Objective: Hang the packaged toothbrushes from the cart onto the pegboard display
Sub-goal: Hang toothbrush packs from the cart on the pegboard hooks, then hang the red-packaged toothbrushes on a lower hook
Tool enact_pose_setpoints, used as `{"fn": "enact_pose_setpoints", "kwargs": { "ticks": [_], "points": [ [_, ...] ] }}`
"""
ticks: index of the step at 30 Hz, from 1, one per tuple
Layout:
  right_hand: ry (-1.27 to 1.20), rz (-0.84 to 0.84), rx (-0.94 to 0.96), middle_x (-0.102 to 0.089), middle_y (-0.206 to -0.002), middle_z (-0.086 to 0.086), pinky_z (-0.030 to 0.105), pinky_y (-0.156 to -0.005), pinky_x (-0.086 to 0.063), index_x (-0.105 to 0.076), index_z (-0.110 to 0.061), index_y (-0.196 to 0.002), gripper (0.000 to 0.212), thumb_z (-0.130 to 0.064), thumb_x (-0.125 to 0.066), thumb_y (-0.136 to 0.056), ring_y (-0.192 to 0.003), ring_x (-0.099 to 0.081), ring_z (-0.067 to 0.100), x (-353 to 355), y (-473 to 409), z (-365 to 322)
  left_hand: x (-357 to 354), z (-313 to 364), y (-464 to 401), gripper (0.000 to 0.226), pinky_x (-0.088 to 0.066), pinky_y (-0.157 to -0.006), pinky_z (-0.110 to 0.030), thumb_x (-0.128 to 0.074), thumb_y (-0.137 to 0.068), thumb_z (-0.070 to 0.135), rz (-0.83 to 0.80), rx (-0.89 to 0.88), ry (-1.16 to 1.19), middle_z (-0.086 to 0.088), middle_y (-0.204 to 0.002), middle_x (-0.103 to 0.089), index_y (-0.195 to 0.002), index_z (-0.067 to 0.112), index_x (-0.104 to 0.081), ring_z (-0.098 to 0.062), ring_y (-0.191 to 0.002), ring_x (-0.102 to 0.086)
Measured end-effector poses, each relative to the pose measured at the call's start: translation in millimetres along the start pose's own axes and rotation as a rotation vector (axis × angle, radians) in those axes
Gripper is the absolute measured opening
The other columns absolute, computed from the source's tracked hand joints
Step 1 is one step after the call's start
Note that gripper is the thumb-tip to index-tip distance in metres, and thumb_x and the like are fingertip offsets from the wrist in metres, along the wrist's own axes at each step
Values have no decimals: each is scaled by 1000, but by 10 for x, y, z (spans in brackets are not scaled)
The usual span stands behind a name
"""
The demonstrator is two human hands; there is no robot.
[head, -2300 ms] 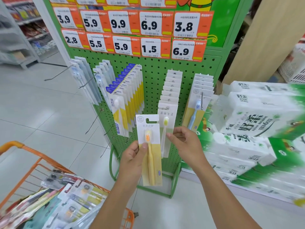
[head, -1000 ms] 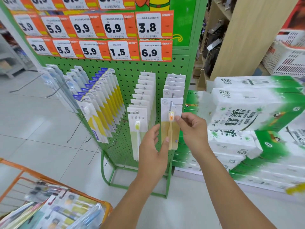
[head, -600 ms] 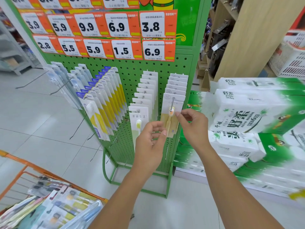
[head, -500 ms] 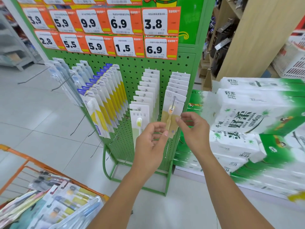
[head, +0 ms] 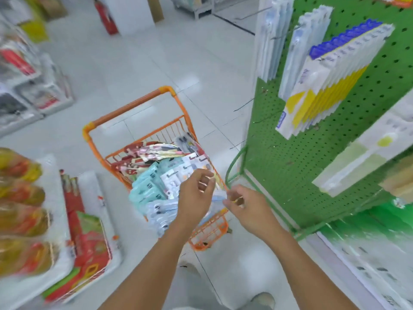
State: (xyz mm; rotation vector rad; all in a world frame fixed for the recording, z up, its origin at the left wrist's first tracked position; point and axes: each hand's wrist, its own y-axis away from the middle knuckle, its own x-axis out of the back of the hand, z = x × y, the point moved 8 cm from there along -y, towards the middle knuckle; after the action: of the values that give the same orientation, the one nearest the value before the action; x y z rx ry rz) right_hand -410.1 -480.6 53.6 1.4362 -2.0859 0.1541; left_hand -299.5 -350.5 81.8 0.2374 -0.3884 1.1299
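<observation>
The orange cart (head: 127, 108) stands on the floor left of the green pegboard (head: 279, 164). Several packaged toothbrushes (head: 152, 186) lie piled in it, pale blue, white and red ones. My left hand (head: 196, 195) hovers over the pile with its fingers loosely curled and nothing in it. My right hand (head: 245, 204) is beside it at the cart's near right rim, fingers loosely curled, and I see no pack in it. Rows of hung packs (head: 324, 70) fill the pegs, with a pale green pack (head: 357, 157) at the front right. The picture is blurred by motion.
Bottles of yellow oil (head: 20, 198) and red packages (head: 89, 231) stand at the left. Store shelves (head: 22, 74) line the far left. White and green wrapped packs (head: 368, 253) sit low at the right. Bare metal pegs (head: 243, 106) stick out from the pegboard's left edge.
The yellow pack now hangs on its peg and both hands have let go. My view has swung left and down from the pegboard to the cart, with both hands now above it.
</observation>
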Motion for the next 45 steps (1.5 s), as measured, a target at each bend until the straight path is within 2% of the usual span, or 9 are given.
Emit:
{"fn": "enact_pose_setpoints", "kwargs": {
  "ticks": [3,7,12,15,23,29,35,38,45],
  "points": [
    [103,-23,-85,-56,-127,3,30,-99,-41,-56,-18,-133,56,-36,-78,-85,-120,-53,22,-563,-345,179,698,-818,-86,17,-51,-75,-33,-69,-92,18,184,108,-216,4,-95,-66,-108,17,-63,-12,-84,-63],
    [-171,200,-658,-41,-153,19,45,-114,-36,-32,-9,-154,84,-43,-72,-89,-141,-40,33,-985,-560,833,1390,-1945,-178,58,-41,-104,-47,-73,-85,30,333,423,-317,-16,-131,-57,-135,8,-51,-35,-125,-52],
    [-564,382,-968,-47,-146,10,62,-103,-44,-33,-34,-152,65,-36,-64,-94,-124,-51,38,-1604,-565,912,1514,-2749,-268,97,-42,-95,-40,-72,-89,44,118,897,24,-13,-152,-38,-160,27,-7,-29,-119,-53],
    [-704,323,-1111,-27,-161,3,74,-99,-36,-17,-42,-156,75,-49,-62,-95,-142,-34,41,-1916,-582,804,1387,-2969,-315,97,-42,-92,-41,-70,-90,46,27,958,228,6,-128,-52,-155,44,1,-19,-94,-56],
    [-777,373,-1158,-49,-135,8,69,-77,-48,-39,-32,-146,56,-45,-62,-97,-110,-54,43,-2062,-772,956,1260,-3213,-560,91,-54,-96,-53,-72,-89,40,71,965,345,6,-123,-60,-149,48,-4,-22,-105,-65],
    [-826,365,-1153,-41,-152,6,85,-80,-39,-36,-41,-148,68,-52,-68,-90,-130,-47,46,-2105,-1029,884,1299,-3268,-825,86,-56,-94,-52,-74,-89,37,115,953,344,3,-128,-58,-147,47,-10,-21,-105,-66],
    [-853,301,-1109,-42,-152,6,62,-62,-54,-28,-37,-155,74,-47,-67,-93,-120,-54,42,-2153,-1469,722,1496,-3262,-1290,82,-56,-92,-47,-75,-89,34,184,936,334,3,-130,-56,-148,35,-17,-22,-112,-62],
    [-872,269,-1097,-48,-145,6,70,-72,-55,-30,-37,-152,73,-46,-69,-92,-109,-59,39,-2229,-1724,661,1614,-3244,-1543,78,-54,-76,-35,-73,-91,32,203,908,323,4,-126,-54,-148,32,-20,-19,-109,-60],
    [-816,270,-1144,-42,-149,10,77,-88,-42,-25,-37,-152,74,-44,-69,-93,-124,-51,47,-2409,-2224,390,1899,-3440,-2096,79,-55,-95,-49,-75,-89,33,225,889,346,0,-130,-55,-147,29,-22,-23,-112,-62]
  ]
}}
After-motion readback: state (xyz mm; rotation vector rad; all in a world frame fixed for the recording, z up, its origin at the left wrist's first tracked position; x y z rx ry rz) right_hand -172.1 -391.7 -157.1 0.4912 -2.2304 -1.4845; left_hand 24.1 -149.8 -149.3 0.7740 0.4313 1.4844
